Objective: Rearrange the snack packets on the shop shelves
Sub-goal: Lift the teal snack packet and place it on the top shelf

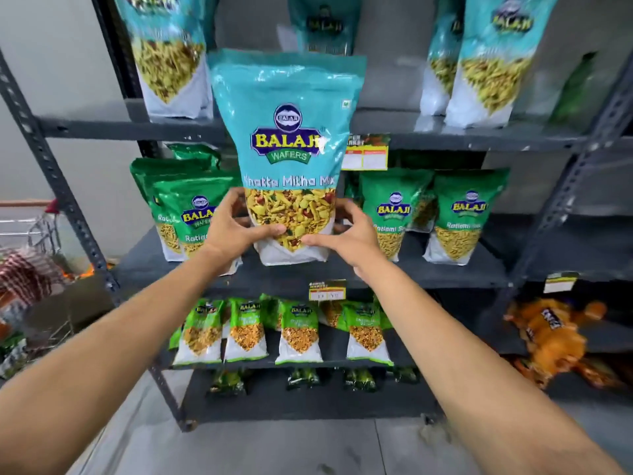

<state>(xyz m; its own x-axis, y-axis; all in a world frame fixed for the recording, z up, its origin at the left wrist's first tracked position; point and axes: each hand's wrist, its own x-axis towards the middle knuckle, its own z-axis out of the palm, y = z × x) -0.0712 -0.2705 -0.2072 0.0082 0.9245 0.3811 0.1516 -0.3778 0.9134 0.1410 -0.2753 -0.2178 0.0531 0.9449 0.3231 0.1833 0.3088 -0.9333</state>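
Both forearms reach forward, equally near. Left hand point(233, 228) and right hand point(349, 234) clamp teal packet point(287, 138) by lower corners, fingers point(274, 230) closed on its base. Packet upright, long axis vertical, held before middle shelf point(445, 272), between green packets point(394, 214). Teal row sits on upper shelf point(394, 126) above: likely destination.

teal packets point(168, 46): tops cut off | price label point(327, 291): print blurred | orange packets point(548, 334): smeared

Teal packet point(289, 142) between 2 hands
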